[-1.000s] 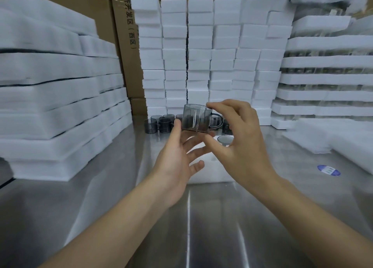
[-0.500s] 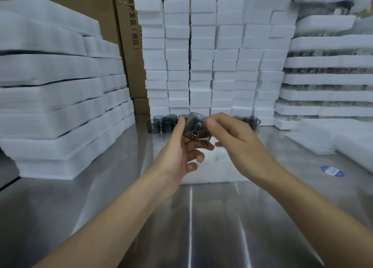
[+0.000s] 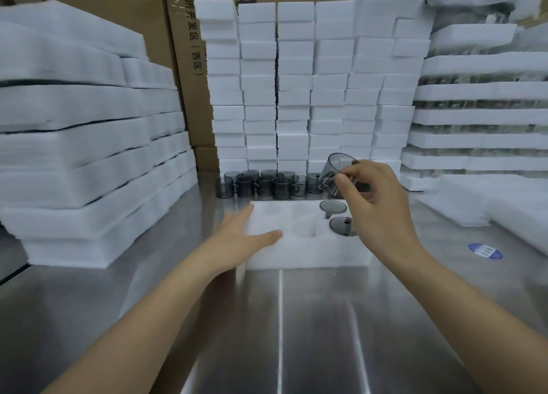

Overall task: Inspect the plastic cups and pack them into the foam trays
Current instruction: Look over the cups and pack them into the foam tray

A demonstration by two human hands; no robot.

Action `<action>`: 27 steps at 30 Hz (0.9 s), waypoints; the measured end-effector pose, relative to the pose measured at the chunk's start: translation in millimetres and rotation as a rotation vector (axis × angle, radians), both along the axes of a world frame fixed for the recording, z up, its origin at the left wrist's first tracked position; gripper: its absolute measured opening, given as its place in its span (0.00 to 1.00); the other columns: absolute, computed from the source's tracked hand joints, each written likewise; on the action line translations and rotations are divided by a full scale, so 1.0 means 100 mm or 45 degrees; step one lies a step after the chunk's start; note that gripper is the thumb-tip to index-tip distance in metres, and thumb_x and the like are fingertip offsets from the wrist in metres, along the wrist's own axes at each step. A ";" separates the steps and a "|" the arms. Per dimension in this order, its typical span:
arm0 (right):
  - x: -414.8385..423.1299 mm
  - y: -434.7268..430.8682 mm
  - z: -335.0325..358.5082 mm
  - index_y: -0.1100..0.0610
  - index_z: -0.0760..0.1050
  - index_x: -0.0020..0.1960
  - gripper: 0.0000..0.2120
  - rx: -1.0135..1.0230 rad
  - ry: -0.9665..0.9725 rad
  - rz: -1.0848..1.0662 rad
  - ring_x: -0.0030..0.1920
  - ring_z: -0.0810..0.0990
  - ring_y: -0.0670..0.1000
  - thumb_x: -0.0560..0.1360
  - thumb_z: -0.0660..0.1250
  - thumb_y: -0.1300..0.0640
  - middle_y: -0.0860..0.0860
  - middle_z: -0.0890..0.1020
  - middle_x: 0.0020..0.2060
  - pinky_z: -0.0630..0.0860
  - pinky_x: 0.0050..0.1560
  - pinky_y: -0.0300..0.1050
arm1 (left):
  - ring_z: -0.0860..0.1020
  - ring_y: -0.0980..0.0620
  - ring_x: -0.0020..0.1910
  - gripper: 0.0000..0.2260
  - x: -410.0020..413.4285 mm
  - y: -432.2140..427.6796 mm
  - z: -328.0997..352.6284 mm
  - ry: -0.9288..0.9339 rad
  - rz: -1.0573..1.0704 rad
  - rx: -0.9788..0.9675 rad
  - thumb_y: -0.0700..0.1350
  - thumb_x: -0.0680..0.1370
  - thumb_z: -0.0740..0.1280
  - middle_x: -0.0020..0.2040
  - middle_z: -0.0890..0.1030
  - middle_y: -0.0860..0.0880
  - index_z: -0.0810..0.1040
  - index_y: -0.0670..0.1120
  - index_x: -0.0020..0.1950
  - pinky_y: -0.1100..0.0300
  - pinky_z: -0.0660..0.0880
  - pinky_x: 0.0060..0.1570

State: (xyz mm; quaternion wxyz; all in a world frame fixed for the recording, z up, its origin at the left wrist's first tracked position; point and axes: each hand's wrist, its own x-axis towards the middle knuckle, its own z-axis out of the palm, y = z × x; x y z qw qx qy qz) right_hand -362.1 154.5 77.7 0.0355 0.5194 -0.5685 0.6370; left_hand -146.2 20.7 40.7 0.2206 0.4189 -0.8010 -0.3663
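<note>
**Left hand off the cup, right hand carries it alone**

Half a second ago both hands held the cup up between them. Now the left hand (image 3: pixel 246 236) has dropped: fingers straight, lying flat on the left edge of the tray (image 3: pixel 296 254), holding nothing and likely steadying it. The cup (image 3: pixel 336 171) has moved right. It is tilted and pinched in the curled fingers and thumb of the right hand (image 3: pixel 376 204), in the air over the tray's back right corner. Inspection looks finished, so seating it in a pocket is probably next.

Left: foam stacks (image 3: pixel 74 156), white, matte, soft-edged slabs. The tray is the same foam with round pockets. Two packed cups (image 3: pixel 333 206) sit in the right-hand pockets; the others visible are empty. Behind the tray is a row of loose cups (image 3: pixel 261 183): smoky grey see-through plastic, short cylinders with handles. The held cup is the same. The surface (image 3: pixel 296 319) is brushed steel, shiny and streaked. Far right, a blue sticker (image 3: pixel 485 250) lies flat on it.
</note>
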 end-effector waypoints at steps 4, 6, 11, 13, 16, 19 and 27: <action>-0.06 -0.05 -0.08 0.43 0.84 0.50 0.05 0.119 0.125 -0.047 0.63 0.77 0.44 0.81 0.72 0.52 0.41 0.78 0.58 0.76 0.63 0.44 | 0.53 0.62 0.84 0.55 0.09 -0.06 0.04 0.010 -0.234 0.025 0.77 0.63 0.75 0.83 0.53 0.68 0.50 0.73 0.83 0.54 0.55 0.82; -0.07 -0.06 -0.13 0.47 0.87 0.53 0.05 0.164 0.165 -0.055 0.63 0.76 0.40 0.80 0.73 0.52 0.43 0.77 0.62 0.75 0.66 0.47 | 0.52 0.67 0.81 0.55 0.11 -0.06 0.06 0.010 -0.291 -0.054 0.76 0.62 0.77 0.80 0.53 0.72 0.49 0.75 0.82 0.60 0.55 0.78; -0.06 -0.08 -0.18 0.42 0.87 0.55 0.06 0.134 0.284 -0.047 0.63 0.71 0.27 0.79 0.74 0.50 0.39 0.76 0.65 0.66 0.62 0.27 | 0.59 0.63 0.78 0.51 0.11 -0.03 0.09 -0.021 -0.268 -0.220 0.73 0.61 0.78 0.79 0.60 0.67 0.55 0.74 0.79 0.60 0.61 0.74; -0.03 -0.07 -0.18 0.41 0.87 0.55 0.07 0.123 0.344 -0.052 0.64 0.74 0.33 0.79 0.75 0.49 0.38 0.76 0.66 0.70 0.63 0.32 | 0.63 0.59 0.76 0.48 0.12 -0.02 0.11 -0.057 -0.237 -0.269 0.74 0.60 0.77 0.77 0.63 0.62 0.57 0.75 0.75 0.57 0.64 0.72; 0.04 -0.07 -0.19 0.43 0.87 0.56 0.06 0.153 0.488 -0.100 0.66 0.78 0.42 0.80 0.74 0.50 0.37 0.76 0.70 0.76 0.61 0.46 | 0.65 0.57 0.74 0.46 0.13 -0.01 0.13 -0.081 -0.223 -0.294 0.75 0.58 0.77 0.76 0.64 0.59 0.59 0.75 0.72 0.54 0.66 0.72; 0.08 -0.06 -0.18 0.43 0.87 0.56 0.06 0.166 0.549 -0.146 0.63 0.81 0.47 0.80 0.73 0.49 0.37 0.76 0.73 0.79 0.58 0.51 | 0.66 0.56 0.74 0.45 0.12 0.01 0.13 -0.085 -0.227 -0.314 0.75 0.58 0.76 0.75 0.65 0.59 0.60 0.75 0.71 0.52 0.67 0.74; 0.07 -0.08 -0.19 0.47 0.87 0.55 0.06 0.190 0.693 -0.250 0.59 0.82 0.55 0.82 0.71 0.51 0.45 0.78 0.73 0.78 0.57 0.57 | 0.72 0.64 0.60 0.42 0.14 0.07 0.17 -0.129 -0.236 -0.284 0.75 0.58 0.76 0.72 0.64 0.59 0.59 0.79 0.67 0.53 0.80 0.58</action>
